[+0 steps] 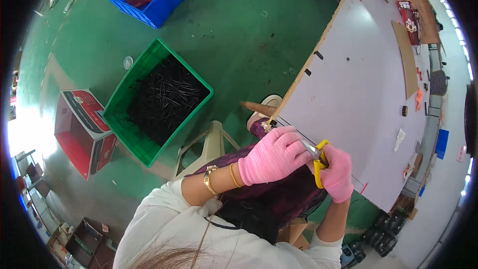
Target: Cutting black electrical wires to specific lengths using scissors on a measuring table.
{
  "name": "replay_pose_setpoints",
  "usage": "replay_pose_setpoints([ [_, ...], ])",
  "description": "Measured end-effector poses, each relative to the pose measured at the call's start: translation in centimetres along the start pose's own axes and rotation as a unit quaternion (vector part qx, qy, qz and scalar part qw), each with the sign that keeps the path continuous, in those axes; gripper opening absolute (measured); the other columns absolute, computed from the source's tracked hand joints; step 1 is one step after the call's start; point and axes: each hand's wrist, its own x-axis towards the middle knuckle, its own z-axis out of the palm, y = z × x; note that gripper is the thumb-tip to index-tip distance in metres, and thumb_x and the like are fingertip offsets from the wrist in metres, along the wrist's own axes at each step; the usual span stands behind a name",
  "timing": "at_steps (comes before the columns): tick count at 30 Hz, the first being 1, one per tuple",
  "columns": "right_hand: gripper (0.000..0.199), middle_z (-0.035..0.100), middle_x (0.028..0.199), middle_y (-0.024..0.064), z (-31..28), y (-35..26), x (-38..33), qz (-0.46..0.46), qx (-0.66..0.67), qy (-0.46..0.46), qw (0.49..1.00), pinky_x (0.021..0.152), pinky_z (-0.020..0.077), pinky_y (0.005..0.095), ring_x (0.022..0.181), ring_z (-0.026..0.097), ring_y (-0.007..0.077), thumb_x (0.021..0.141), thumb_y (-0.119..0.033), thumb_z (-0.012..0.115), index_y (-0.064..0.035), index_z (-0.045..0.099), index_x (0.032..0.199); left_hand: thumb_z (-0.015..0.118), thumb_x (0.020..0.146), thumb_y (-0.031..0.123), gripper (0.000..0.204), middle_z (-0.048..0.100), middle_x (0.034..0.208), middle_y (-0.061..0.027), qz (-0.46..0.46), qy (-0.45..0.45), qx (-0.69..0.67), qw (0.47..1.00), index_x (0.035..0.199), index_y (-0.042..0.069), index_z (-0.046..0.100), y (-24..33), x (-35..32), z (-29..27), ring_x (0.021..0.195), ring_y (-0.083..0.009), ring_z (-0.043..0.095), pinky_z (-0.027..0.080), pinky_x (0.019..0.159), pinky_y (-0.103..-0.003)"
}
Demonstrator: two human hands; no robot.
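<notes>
Yellow-handled pliers (318, 162) sit at the near edge of the grey surface (358, 84), gripped by the right hand (337, 173), pink-gloved and closed round the handles. The left hand (273, 155), also gloved, curls over the metal jaws, its contents hidden. A green crate (130, 128) of dark rods stands on the floor to the left.
</notes>
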Motion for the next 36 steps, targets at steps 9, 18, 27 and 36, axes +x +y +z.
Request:
replay_pose_setpoints([
  [9,0.029,0.054,0.064,0.0187,0.0,-0.2,0.1,0.031,0.003,-0.015,0.999,0.053,0.0424,0.0405,0.058,0.054,0.0367,0.068,-0.017,0.083,-0.002,0.059,0.074,0.07,0.079,0.025,0.02,0.059,0.106,0.0012,0.003,0.01,-0.005,1.0,0.099,0.022,0.071,-0.1,-0.2,0.1,0.108,-0.0209,0.057,0.044,0.098,-0.04],
  [18,0.026,0.053,0.062,0.0172,-0.6,0.8,-1.0,0.049,0.004,0.013,0.999,0.052,0.0422,0.0398,0.053,0.052,0.0349,0.073,-0.02,0.082,-0.0034,0.062,0.077,0.071,0.073,0.02,0.024,0.06,0.099,0.0046,-0.017,0.002,-0.036,0.999,0.096,0.024,0.07,-0.3,0.4,0.0,0.1,-0.0203,0.056,0.046,0.089,-0.038],
  [27,0.024,0.056,0.065,0.0137,-1.5,3.6,-3.5,0.152,0.069,0.01,0.986,0.056,0.0441,0.0312,0.056,0.051,0.0154,0.08,-0.012,0.077,0.0033,0.059,0.081,0.076,0.069,0.009,0.029,0.061,0.093,0.0031,-0.019,0.025,-0.049,0.998,0.095,0.02,0.071,-0.1,1.6,-0.3,0.091,-0.0217,0.056,0.045,0.082,-0.038],
  [36,0.033,0.062,0.076,0.0206,-2.3,3.7,-1.7,0.161,-0.037,-0.069,0.984,0.063,0.0487,0.0417,0.07,0.062,0.0369,0.082,-0.033,0.072,-0.0007,0.066,0.087,0.075,0.071,0.009,0.027,0.06,0.093,0.0034,-0.026,-0.003,-0.055,0.998,0.095,0.021,0.071,-0.1,1.6,-0.2,0.09,-0.022,0.056,0.043,0.079,-0.038],
])
